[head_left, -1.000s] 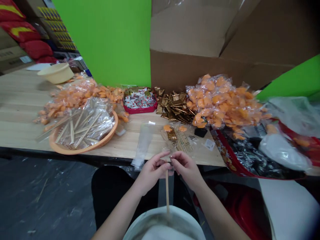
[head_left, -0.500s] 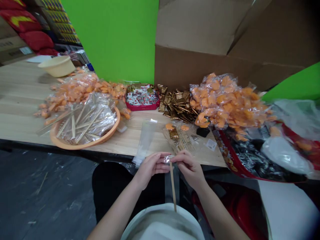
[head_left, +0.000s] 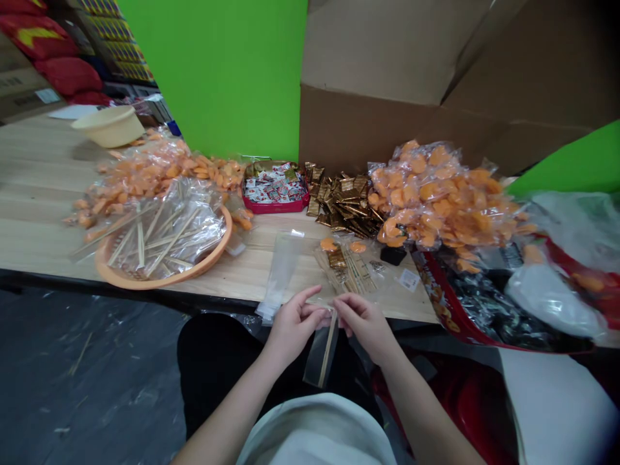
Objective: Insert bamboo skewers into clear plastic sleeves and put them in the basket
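Observation:
My left hand pinches the top edge of a narrow clear plastic bag, which hangs over my lap. Thin wooden sticks lie lengthwise inside it, their lower ends near the bag's bottom. At the bag's mouth, the fingers of my right hand are closed on the upper ends of the sticks. On the table just beyond my hands lie flat clear bags and a packed set with sticks, a gold sachet and orange pieces.
An orange basket of bagged sticks stands left. Behind are a red tin of small packets, gold sachets and bagged orange pieces. A red box with dark wrapped items sits right. A cream bowl stands far left.
The sticks have gone from outside, above the bag, to inside it. The bag has come up and tilts to the left. My left fingers have closed on its mouth.

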The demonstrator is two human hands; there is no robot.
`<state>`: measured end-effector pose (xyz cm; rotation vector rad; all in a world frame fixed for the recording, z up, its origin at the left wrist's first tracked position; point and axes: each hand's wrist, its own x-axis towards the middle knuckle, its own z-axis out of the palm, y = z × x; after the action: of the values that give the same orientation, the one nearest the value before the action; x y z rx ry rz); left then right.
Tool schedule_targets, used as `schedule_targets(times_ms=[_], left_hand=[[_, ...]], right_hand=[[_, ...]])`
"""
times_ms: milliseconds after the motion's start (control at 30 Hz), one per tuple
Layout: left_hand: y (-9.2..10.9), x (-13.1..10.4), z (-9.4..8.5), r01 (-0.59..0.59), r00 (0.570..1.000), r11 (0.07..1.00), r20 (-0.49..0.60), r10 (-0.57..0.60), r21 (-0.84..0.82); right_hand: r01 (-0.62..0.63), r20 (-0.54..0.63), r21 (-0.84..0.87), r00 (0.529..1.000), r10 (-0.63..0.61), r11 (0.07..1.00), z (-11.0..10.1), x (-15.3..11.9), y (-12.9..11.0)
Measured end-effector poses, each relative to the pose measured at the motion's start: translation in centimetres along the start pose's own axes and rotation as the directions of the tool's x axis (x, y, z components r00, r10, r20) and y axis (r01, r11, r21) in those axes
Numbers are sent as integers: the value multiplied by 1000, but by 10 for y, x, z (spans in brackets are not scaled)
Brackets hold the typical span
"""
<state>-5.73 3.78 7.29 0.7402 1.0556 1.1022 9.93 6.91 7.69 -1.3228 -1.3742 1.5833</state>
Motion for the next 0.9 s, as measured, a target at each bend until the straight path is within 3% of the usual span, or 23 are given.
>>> schedule_targets(times_ms=[100, 200, 267, 300, 333, 400, 467, 500, 533, 600, 633, 667, 700, 733, 767, 833, 900], left_hand=[[-12, -4, 1, 21, 997, 1000, 76, -19, -16], [-21, -13, -14, 87, 975, 984, 187, -116, 153], [-10, -20, -41, 65, 990, 932, 91, -104, 357], [4, -23, -60, 27, 1000, 875, -13, -24, 484], [23, -25, -81, -6, 987, 788, -123, 104, 615], [73, -23, -126, 21, 896, 532, -252, 366, 847], [129, -15, -167, 184, 742, 187, -261, 618, 965], [154, -9, -184, 295, 685, 25, -229, 691, 955], [174, -2, -197, 369, 689, -92, -205, 695, 925], [194, 14, -213, 440, 730, -219, -205, 652, 871], [193, 22, -214, 424, 752, -249, -185, 633, 871], [184, 28, -212, 392, 729, -248, -134, 671, 886], [168, 34, -206, 287, 715, -256, -28, 699, 923], [146, 38, -198, 163, 669, -244, 75, 740, 956], [119, 41, -187, 29, 661, -206, 136, 738, 978], [60, 43, -160, -174, 740, -155, 233, 631, 972], [7, 43, -135, -246, 817, -90, 256, 516, 965]], right_hand=[[17, -90, 43, 996, -14, 999, 12, 2, 1], [5, -131, -31, 991, -9, 1000, 7, 9, 14], [-45, -187, -172, 982, 12, 984, -11, 17, 28], [-76, -226, -238, 974, 20, 968, -23, 22, 36], [-106, -270, -292, 963, 24, 951, -37, 27, 43], [-155, -342, -365, 939, 23, 918, -62, 40, 56], [-202, -395, -437, 919, 15, 877, -78, 56, 64], [-226, -413, -468, 911, 14, 854, -81, 64, 67], [-248, -427, -493, 904, 17, 834, -81, 72, 69], [-288, -445, -523, 895, 32, 802, -76, 87, 72], [-304, -448, -529, 893, 43, 793, -72, 93, 73], [-315, -445, -530, 893, 58, 787, -69, 97, 74], [-324, -439, -529, 895, 74, 785, -68, 100, 75], [-331, -430, -524, 898, 91, 785, -68, 102, 76], [-337, -418, -518, 902, 111, 786, -70, 103, 77], [-354, -386, -498, 908, 162, 792, -77, 102, 77], [-381, -350, -465, 908, 229, 799, -85, 98, 74]])
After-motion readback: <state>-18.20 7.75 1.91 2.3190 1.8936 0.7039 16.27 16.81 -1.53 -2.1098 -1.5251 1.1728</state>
